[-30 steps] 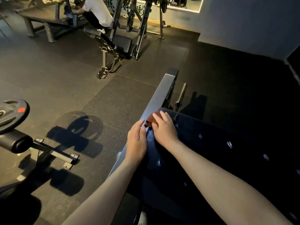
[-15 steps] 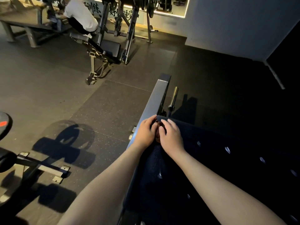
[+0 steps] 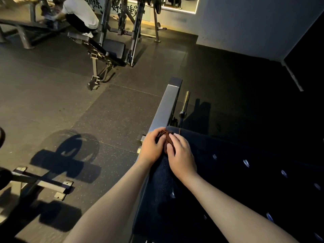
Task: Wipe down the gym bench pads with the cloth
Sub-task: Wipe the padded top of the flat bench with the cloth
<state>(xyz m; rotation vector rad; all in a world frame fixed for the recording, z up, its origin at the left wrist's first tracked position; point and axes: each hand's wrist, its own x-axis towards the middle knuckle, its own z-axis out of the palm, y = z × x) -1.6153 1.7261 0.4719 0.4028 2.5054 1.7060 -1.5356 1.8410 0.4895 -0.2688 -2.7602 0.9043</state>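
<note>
A small dark reddish-brown cloth (image 3: 168,140) is bunched between my two hands at the top left corner of a dark padded bench pad (image 3: 228,172) with shiny studs. My left hand (image 3: 152,146) curls its fingers round the cloth's left side. The fingers of my right hand (image 3: 180,155) curl over its right side and press it onto the pad. Most of the cloth is hidden under my fingers. The pad's right part lies in deep shadow.
A grey steel frame beam (image 3: 166,106) runs away from the pad, with a bar (image 3: 185,104) beside it. An incline bench and rack (image 3: 108,50) stand further off, where a person in a white top (image 3: 82,13) crouches. A machine foot (image 3: 40,183) sits at left on the rubber floor.
My hands have closed together round the cloth at the pad's corner; a second ago the right hand lay flatter over it. The view has shifted and the weight plate at left has left the frame.
</note>
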